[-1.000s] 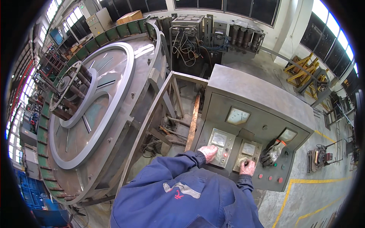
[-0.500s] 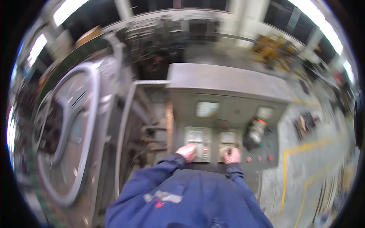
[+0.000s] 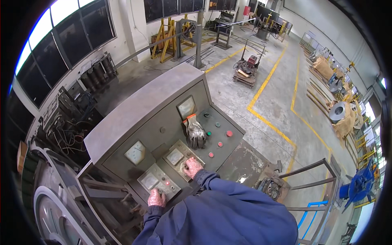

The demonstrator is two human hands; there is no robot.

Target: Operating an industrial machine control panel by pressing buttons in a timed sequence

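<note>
Two hands are at the sloped face of a grey sheet-metal control console (image 3: 143, 107), whose length runs from eight o'clock to two o'clock. The relation that matters is at the right hand (image 3: 193, 166): it is at the lower end of a pale rectangular right-hand instrument panel (image 3: 178, 145), with its thumb and fingers pinched round a small dark knob (image 3: 185, 166). That panel's long axis slants from between ten and eleven o'clock down to between four and five, so its square white meter (image 3: 175, 156) lies up that line from the knob, clear of the fingers. Of the two hands, the right is plainly the nearer to this panel.

The left hand (image 3: 157, 199) has curled fingers at the lower end of a matching pale left-hand instrument panel (image 3: 159, 180), which extends mainly toward twelve o'clock from it. Its fingertips hide whatever is under them, so I cannot tell whether that grip is clenched on a control. A small lit red lamp (image 3: 168, 183) is at about one o'clock from it.

Dirty grey work gloves with orange cuffs (image 3: 196, 134) rest at twelve o'clock from the right hand, apart from it. A round red push-button (image 3: 211, 154) sits at two o'clock, also untouched.
</note>
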